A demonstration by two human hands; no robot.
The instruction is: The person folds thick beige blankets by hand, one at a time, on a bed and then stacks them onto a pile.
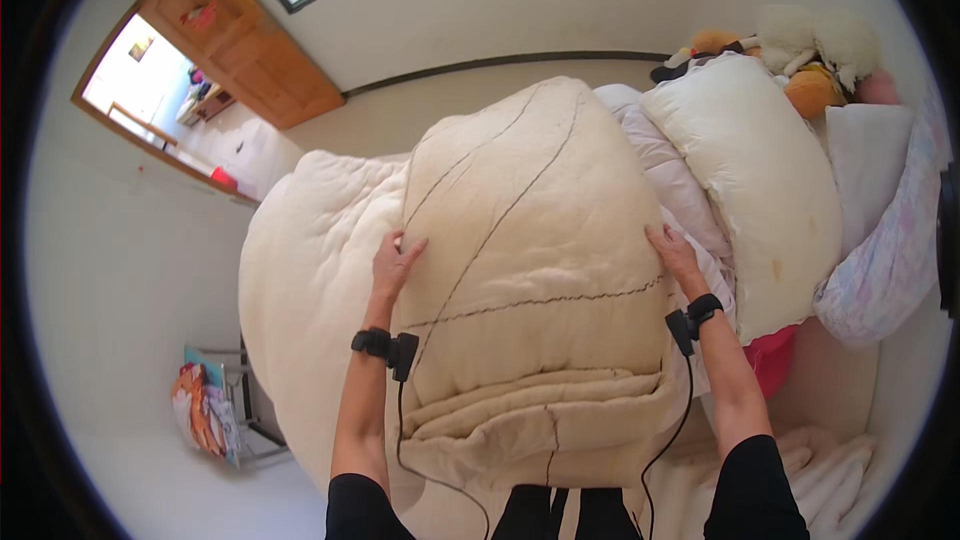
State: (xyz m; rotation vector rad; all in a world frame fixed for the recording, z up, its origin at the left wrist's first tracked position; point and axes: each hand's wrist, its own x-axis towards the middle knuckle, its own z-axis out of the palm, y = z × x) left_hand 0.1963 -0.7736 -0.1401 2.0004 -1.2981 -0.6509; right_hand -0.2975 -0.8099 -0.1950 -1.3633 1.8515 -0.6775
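- Quilt (540,240): cream, dark stitch lines, lies between and beyond both hands; its stacked folds (545,408) sit on the near side, toward the body.
- Left hand (396,264): on the quilt's left edge, thumb parted from fingers and laid on top.
- Right hand (676,252): on the opposite edge, thumb side inward, roughly level with the left.
- Hands well apart, quilt spanning the gap. Whether either is clamped on the cloth or merely resting: cannot tell.
- Left of the left hand: pale bedding (310,230), rumpled; whether joined to the quilt, unclear.
- Right of the right hand: pillow (765,190), near it; toys (815,90) farther out.
- Step in hand (judged): folding, partway; far portion lies flat, edges being squared or taken up.
- Next move (judged): calls for an even grip on both edges, layers kept aligned, and cables (401,430) clear of the folds.
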